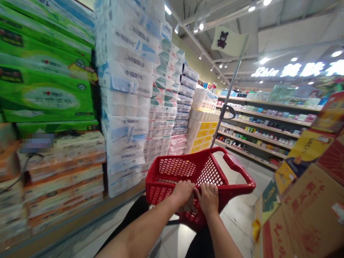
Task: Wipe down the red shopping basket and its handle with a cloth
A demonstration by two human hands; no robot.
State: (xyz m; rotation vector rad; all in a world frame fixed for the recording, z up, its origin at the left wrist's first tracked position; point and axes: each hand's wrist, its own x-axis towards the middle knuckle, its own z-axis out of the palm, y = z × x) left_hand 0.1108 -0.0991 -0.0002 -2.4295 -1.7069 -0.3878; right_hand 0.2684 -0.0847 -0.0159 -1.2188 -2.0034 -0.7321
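A small red plastic shopping cart stands in front of me, its basket walls pierced with holes. My left hand is closed over the near rim, fingers curled inward. Just beside it, my right hand grips the same rim, the two thumbs close together. A greyish item partly shows below my hands, too blurred to name. The cart's looped red handle extends to the right, untouched. A grey pole with a bear-print flag rises behind the basket. The part of the basket floor behind my hands is hidden.
Tall stacks of white toilet paper packs and green tissue packs line the left. Cardboard boxes are piled at right. Shelves of small products stand farther back. Pale floor tiles run between.
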